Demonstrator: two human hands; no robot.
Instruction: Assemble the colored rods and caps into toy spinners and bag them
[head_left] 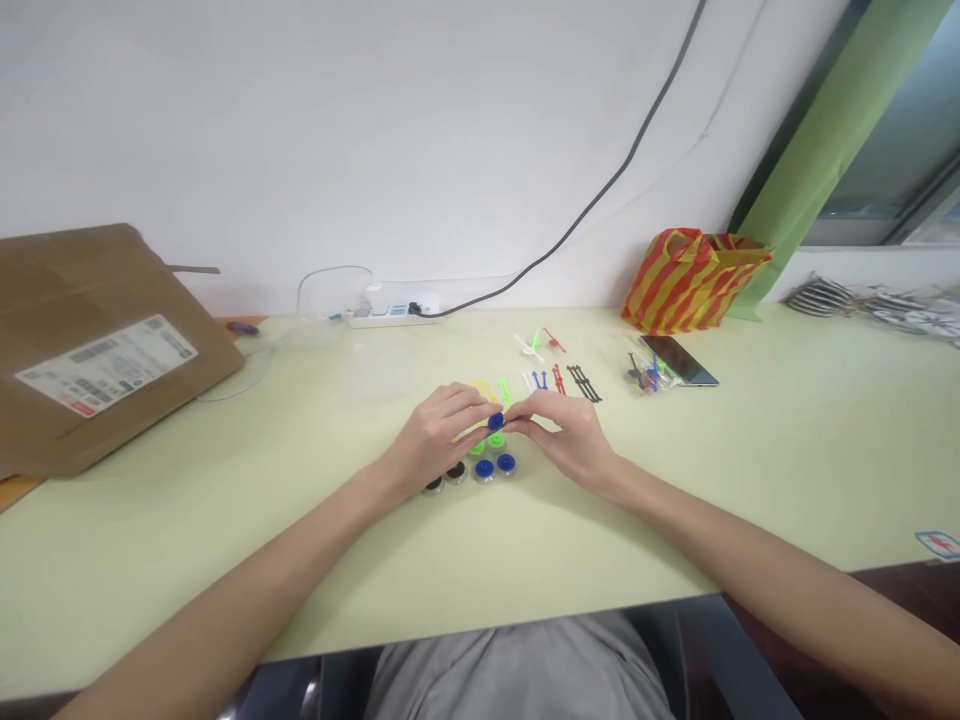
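Box: cardboard box (97,350) at far left, cut off by the view's edge.
Left hand (435,437): thumb and fingertips pinched on the blue piece, likely steadying it.
Black discs (456,471): just below the left hand, which partly covers them.
Blue piece (496,421): between both hands' fingertips, above the green discs (496,440); its shape is too small and covered to read.
Blue discs (484,469): nearest the person, grouped by colour, probably for easy picking.
Right hand (566,432): fingertips at the piece's right side; I cannot tell whether they grip it.
Sticks (583,383): beyond the hands, seemingly sorted by colour; the yellow ones are partly hidden.
Clear bag (651,373): beside the phone (681,360), its contents jumbled.
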